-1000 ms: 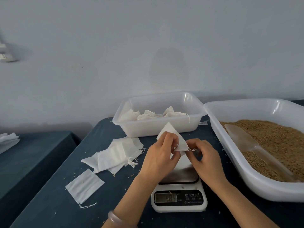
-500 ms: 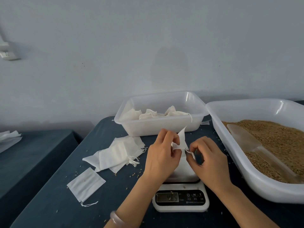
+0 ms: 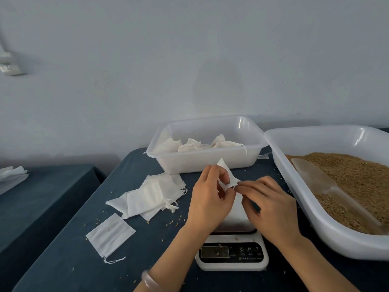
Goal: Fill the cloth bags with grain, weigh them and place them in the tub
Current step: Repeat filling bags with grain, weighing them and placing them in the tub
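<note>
- Cloth bag [image 3: 227, 177] is held low over the scale [image 3: 231, 255], the nearest thing on the dark table [image 3: 63, 260]. The scale's display shows digits too blurred to read.
- Left hand [image 3: 208, 199], with a pale bangle [image 3: 147, 279] on the wrist, curls its fingers round the bag's neck. Right hand [image 3: 271, 207] meets it from the other side, close together, fingertips [image 3: 239, 185] pinching at the bag's edge. Whether they hold cloth or drawstring cannot be told.
- A second ago the bag's top stood as a broad flat triangle above the hands. Now it is narrower and bunched, and the right fingers have stretched out towards the neck.
- I read that as the mouth being drawn shut, so filling and weighing of this bag look done and it should be near ready for the tub.
- One empty bag [image 3: 110, 234] lies flat to the left, with a loose pile of empty bags [image 3: 151, 194] beyond it and stray grains [image 3: 174, 223] between them. Plenty of bags are left to fill.
- Further right, the big tray [image 3: 315, 218] holds grain [image 3: 347, 175] with a clear scoop [image 3: 315, 180] resting in it.
- Farthest back, the tub [image 3: 202, 163] already holds a few filled bags [image 3: 197, 144].
</note>
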`<state>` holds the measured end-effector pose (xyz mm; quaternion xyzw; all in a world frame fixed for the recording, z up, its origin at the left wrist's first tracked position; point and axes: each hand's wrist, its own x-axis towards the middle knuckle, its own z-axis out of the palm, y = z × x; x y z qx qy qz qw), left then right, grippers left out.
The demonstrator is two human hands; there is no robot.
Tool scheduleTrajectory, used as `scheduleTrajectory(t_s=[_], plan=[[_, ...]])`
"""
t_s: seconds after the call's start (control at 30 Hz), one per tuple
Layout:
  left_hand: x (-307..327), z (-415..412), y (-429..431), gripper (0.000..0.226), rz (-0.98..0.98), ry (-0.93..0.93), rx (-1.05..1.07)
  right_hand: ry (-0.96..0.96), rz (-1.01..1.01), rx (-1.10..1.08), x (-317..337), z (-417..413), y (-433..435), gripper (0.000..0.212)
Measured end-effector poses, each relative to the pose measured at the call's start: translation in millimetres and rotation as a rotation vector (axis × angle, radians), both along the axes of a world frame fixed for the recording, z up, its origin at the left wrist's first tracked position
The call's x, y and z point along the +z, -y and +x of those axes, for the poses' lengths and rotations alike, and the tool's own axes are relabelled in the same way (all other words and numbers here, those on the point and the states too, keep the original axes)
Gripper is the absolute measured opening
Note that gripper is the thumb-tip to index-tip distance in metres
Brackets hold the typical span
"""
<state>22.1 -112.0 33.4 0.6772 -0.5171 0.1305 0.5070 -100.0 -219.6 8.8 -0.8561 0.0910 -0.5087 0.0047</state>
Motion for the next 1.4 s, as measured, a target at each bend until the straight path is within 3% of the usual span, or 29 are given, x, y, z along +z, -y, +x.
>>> scheduleTrajectory(t_s=[0.17,0.33,0.43,0.53,0.6,0.73,0.93,1.07,1.4], plan=[[4,-2,-2,0.020,-0.031,-0.087,0.000,-0.105,-0.023,0.007,0,2,-4,0.021],[11,-6,-7,0.018,-0.001,0.073,0.059,-0.041,0.027,0.024,0,2,-2,0.006],[15,2,-10,0.042,-0.008,0.176,-0.089,-0.028,0.165,0.067,2,1,-2,0.009],[11,16,-12,0.080,0.143,0.305,-0.159,-0.063,0.221,0.096,3,1,-4,0.011],[5,22,-10,0.091,0.225,0.360,-0.140,-0.104,0.199,0.114,2,2,-5,0.014],[-3,30,-4,0.077,0.222,0.383,-0.076,-0.163,0.152,0.167,0,3,-5,0.024],[-3,39,-5,0.049,0.210,0.395,-0.018,-0.107,0.098,0.176,0,4,-4,0.011],[-2,41,-8,0.046,0.225,0.334,-0.030,-0.112,0.089,0.174,0,4,-4,0.022],[-1,41,-12,0.044,0.301,0.167,-0.086,-0.083,0.141,0.158,6,1,-8,0.019]])
